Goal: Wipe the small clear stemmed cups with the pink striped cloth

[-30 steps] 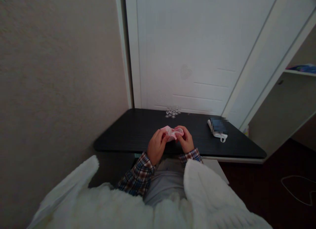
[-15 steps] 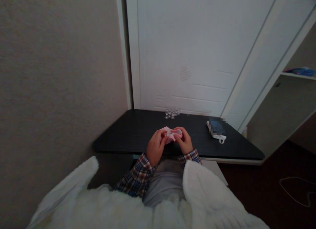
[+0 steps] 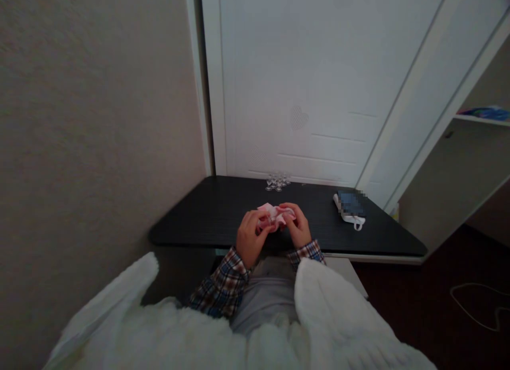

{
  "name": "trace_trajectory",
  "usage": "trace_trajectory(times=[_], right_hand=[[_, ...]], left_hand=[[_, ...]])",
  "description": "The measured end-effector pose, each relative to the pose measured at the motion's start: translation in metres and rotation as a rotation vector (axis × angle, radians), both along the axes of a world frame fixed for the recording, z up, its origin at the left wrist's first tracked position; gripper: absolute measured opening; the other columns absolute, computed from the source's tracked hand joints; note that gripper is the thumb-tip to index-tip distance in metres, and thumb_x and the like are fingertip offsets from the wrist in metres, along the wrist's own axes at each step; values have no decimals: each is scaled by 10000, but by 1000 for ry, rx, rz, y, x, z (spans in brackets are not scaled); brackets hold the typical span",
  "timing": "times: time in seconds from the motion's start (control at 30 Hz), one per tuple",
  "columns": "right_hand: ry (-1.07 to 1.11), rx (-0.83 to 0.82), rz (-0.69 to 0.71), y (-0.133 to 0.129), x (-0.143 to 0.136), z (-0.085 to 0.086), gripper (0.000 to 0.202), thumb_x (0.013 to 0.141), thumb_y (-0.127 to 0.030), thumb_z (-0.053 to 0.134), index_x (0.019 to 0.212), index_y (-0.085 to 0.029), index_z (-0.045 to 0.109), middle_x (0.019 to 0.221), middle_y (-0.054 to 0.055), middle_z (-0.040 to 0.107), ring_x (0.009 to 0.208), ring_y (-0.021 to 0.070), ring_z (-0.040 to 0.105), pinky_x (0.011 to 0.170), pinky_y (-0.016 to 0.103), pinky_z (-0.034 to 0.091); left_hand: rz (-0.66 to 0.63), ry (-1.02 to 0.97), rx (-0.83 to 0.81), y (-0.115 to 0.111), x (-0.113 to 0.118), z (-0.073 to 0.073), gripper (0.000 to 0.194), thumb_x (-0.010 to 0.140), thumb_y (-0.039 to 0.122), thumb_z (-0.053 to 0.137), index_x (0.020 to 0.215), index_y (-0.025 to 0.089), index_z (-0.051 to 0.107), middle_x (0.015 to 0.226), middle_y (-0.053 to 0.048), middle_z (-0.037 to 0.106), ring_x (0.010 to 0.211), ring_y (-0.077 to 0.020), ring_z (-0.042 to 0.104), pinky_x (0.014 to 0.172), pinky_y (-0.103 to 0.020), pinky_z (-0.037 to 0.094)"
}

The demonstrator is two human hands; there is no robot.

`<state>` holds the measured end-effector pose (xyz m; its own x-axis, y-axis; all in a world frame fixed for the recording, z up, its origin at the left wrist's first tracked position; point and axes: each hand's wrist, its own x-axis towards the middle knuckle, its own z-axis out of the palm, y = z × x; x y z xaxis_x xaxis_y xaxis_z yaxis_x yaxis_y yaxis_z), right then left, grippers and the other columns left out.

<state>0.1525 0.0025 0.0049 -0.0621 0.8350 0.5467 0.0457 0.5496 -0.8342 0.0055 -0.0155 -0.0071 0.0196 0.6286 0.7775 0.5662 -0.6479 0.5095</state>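
A: Where is the pink crumpled piece (image 3: pixel 274 213)?

B: Between the two hands, over the black table (image 3: pixel 207 213), near the middle of its front edge; whether it touches the top, I cannot tell

A: And how is it gripped?

B: The left hand (image 3: pixel 250 238) pinches its left side between thumb and fingers, and the right hand (image 3: pixel 298 230) pinches the right side likewise, with the folds bunched between them

A: What sits farther back?

B: A cluster of small clear pieces (image 3: pixel 278 182), near the middle of the back edge, well apart from the hands

A: And to the right?

B: Near the back right corner a dark flat device (image 3: pixel 350 203), its face blurred out, lies on a white item (image 3: pixel 354 219) whose loop points toward the front edge

A: The arms?

B: Plaid sleeves (image 3: pixel 223 285) cover both wrists, just before the front edge
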Motion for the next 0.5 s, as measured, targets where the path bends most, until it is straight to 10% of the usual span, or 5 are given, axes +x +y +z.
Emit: trace_trajectory(times=[0.5], right_hand=[[29, 129, -197, 6, 3, -8, 272, 822, -383, 461, 967, -187, 581, 1028, 92, 541, 884, 195, 534, 520, 248, 479]], left_hand=[[58, -134, -46, 0, 0, 0, 265, 721, 308, 637, 943, 185, 559, 833, -4, 592, 632, -93, 542, 563, -218, 465]])
